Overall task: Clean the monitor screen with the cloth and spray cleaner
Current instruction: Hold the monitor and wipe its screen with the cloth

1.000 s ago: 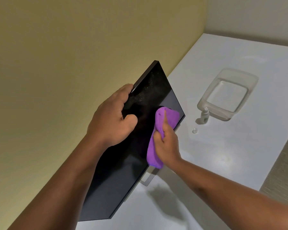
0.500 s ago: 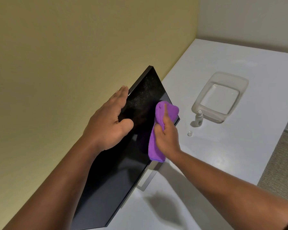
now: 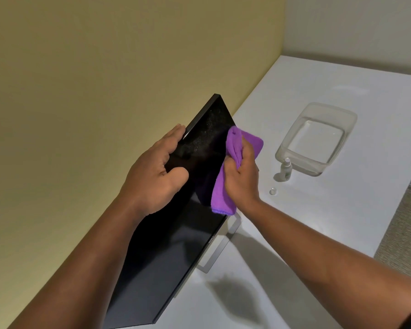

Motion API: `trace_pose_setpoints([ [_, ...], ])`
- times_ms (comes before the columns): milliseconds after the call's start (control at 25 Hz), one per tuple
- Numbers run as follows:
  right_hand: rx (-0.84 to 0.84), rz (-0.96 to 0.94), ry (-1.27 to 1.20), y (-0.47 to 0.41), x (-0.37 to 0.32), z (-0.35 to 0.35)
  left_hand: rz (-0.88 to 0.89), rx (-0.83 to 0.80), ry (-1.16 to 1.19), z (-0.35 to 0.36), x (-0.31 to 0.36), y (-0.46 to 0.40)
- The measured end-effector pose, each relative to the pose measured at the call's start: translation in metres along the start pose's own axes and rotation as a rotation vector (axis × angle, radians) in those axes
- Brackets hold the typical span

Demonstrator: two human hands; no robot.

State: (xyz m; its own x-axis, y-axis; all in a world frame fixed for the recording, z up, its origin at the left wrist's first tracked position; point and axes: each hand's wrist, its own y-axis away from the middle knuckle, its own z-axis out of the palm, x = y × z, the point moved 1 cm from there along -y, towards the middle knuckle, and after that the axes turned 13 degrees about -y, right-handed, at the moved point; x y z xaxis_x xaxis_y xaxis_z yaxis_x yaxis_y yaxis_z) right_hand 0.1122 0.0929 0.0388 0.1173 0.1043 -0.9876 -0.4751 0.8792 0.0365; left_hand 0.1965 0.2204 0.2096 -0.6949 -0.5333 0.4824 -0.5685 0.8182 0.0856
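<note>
A black monitor [image 3: 171, 245] stands on a white desk against the yellow wall, its screen dark with fine spray specks near the top right corner. My left hand [image 3: 154, 176] grips the monitor's top edge, fingers over the back and thumb on the screen. My right hand [image 3: 243, 179] holds a folded purple cloth [image 3: 223, 186] pressed against the screen near its right edge. A small spray bottle [image 3: 285, 169] stands on the desk to the right, its clear cap [image 3: 272, 191] lying beside it.
A clear plastic tub [image 3: 342, 117] sits on the white desk [image 3: 318, 222] behind the spray bottle. The monitor's grey stand [image 3: 223, 245] shows under the screen. The desk edge and carpet [image 3: 403, 233] lie at the right.
My right hand has slid the purple cloth up and to the right along the screen. My left hand keeps its hold on the top edge.
</note>
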Motion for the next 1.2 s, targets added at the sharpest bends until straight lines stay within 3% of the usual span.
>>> trace_pose_setpoints([
  [160,-0.074,-0.075,0.028,0.005,0.002,-0.001,-0.022,-0.006,0.05,-0.002,-0.001,-0.001],
  [320,-0.08,0.005,0.013,0.03,0.013,-0.003,-0.035,-0.015,0.077,-0.001,-0.003,-0.003],
  [520,-0.396,-0.296,0.066,0.082,-0.006,0.025,-0.036,-0.043,0.145,-0.002,-0.008,-0.006],
  [600,-0.359,-0.266,0.09,0.079,-0.001,0.016,-0.053,-0.047,0.166,-0.001,-0.008,-0.005],
  [720,-0.147,-0.12,0.034,0.066,-0.014,0.029,-0.054,-0.068,0.207,0.0,-0.012,-0.007],
  [920,-0.318,-0.228,0.054,0.106,-0.021,0.045,-0.031,-0.091,0.311,-0.002,-0.013,-0.008],
  [1040,-0.283,-0.097,0.071,0.105,-0.02,0.039,-0.027,-0.087,0.343,0.0,-0.013,-0.01],
  [1200,-0.271,-0.243,0.084,0.104,-0.059,0.067,-0.011,-0.06,0.341,-0.003,-0.013,-0.013],
])
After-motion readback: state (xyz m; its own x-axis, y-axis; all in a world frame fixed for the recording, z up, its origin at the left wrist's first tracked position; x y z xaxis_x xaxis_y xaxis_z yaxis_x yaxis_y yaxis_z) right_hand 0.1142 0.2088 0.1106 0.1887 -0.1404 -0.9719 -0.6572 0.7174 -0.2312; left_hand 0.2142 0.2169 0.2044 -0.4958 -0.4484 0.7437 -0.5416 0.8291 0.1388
